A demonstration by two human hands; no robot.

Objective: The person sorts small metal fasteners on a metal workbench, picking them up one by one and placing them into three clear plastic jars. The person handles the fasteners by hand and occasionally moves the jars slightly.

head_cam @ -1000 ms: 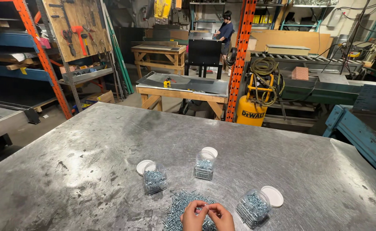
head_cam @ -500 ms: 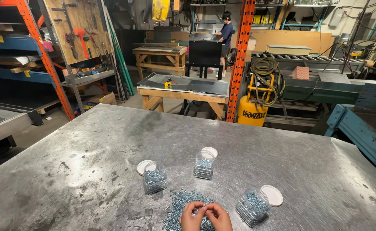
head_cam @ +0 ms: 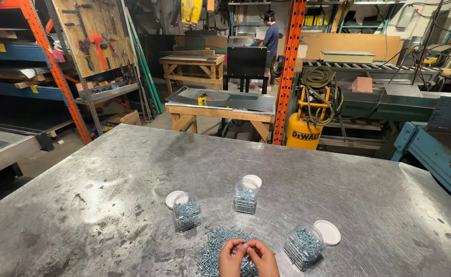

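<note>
Both hands are meeting at the near edge of the grey metal bench (head_cam: 133, 169), directly over the heap of silvery screws (head_cam: 218, 246). The left hand (head_cam: 231, 260) and right hand (head_cam: 263, 259) are curling inward with fingertips drawn together, and they appear to be pinching a screw or two between them, though the piece itself is too small to make out. The step in hand looks like picking fasteners out of the heap and checking them.

Three clear plastic jars are standing open around the heap, each partly filled with screws: one jar (head_cam: 187, 215) just left of and beyond the heap, a middle jar (head_cam: 246, 197) beyond it, and a third jar (head_cam: 302, 246) lying tilted just right of it. A white lid (head_cam: 174, 197) is resting behind the left jar, another lid (head_cam: 253, 179) behind the middle jar, and a third lid (head_cam: 328, 232) beside the tilted jar.

Carrying a piece across to a jar mouth would call for a firm pinch and a steady reach away from the heap
</note>
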